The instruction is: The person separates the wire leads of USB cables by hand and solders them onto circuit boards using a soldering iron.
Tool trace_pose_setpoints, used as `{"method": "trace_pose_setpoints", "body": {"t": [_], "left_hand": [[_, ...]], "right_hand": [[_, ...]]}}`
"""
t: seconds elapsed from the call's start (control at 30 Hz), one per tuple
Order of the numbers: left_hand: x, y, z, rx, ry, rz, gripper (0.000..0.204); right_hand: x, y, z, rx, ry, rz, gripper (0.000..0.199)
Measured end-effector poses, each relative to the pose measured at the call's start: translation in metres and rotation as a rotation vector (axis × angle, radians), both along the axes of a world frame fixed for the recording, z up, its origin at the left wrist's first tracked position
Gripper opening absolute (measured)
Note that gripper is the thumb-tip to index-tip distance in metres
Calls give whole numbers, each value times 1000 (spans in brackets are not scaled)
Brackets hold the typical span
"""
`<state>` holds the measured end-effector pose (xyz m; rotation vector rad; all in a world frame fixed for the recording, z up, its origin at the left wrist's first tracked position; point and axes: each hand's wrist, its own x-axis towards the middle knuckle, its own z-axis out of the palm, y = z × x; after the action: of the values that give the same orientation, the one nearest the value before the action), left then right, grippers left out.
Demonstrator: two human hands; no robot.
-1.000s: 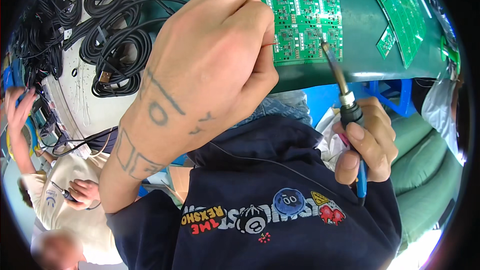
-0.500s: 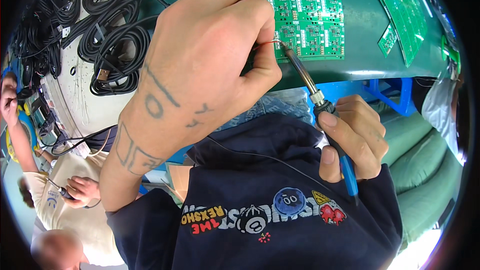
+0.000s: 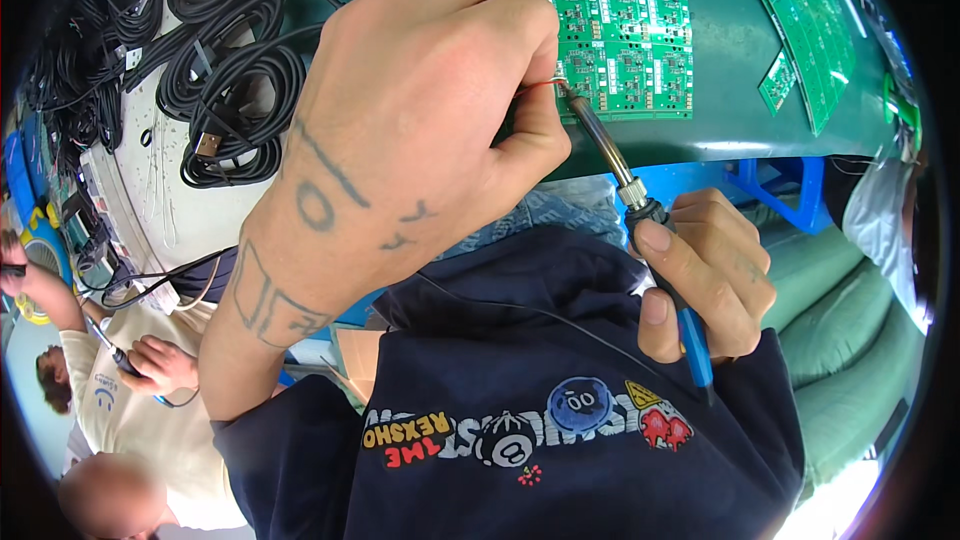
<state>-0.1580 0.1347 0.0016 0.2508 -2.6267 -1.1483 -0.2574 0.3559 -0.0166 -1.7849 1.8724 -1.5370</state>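
My left hand (image 3: 430, 90) is closed in a pinch over the left part of a green circuit board panel (image 3: 645, 25). A thin red wire (image 3: 543, 84) comes out between its fingertips and reaches the board. In my right hand (image 3: 710, 275) is a soldering iron (image 3: 606, 147) with a blue and black handle, held like a pen. The iron's tip meets the board close to the wire's end; the exact contact is too small to make out. My left hand covers part of the panel.
Coiled black cables (image 3: 250, 110) with USB plugs lie at the left. Another green panel (image 3: 795, 30) and a small loose board (image 3: 777, 82) rest on the green mat (image 3: 720, 125) at the right. At the lower left, a co-worker's hand (image 3: 165, 365) holds a soldering iron.
My left hand has shifted slightly to the right with the wire. The iron's tip stays at nearly the same place. At the left, the co-worker's raised hand has moved lower.
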Motion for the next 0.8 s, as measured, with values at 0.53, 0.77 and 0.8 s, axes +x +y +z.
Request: {"method": "trace_pose_setpoints", "body": {"t": [0.53, 0.77, 0.8], "left_hand": [[4, 2, 12, -51, -107, 64, 20], [4, 1, 15, -20, -124, 54, 19], [4, 1, 15, -11, -122, 61, 19]], "right_hand": [[3, -14, -11, -266, -178, -315, 14], [-2, -51, -7, 5, 24, -229, 22], [-1, -57, -11, -20, 62, -213, 25]]}}
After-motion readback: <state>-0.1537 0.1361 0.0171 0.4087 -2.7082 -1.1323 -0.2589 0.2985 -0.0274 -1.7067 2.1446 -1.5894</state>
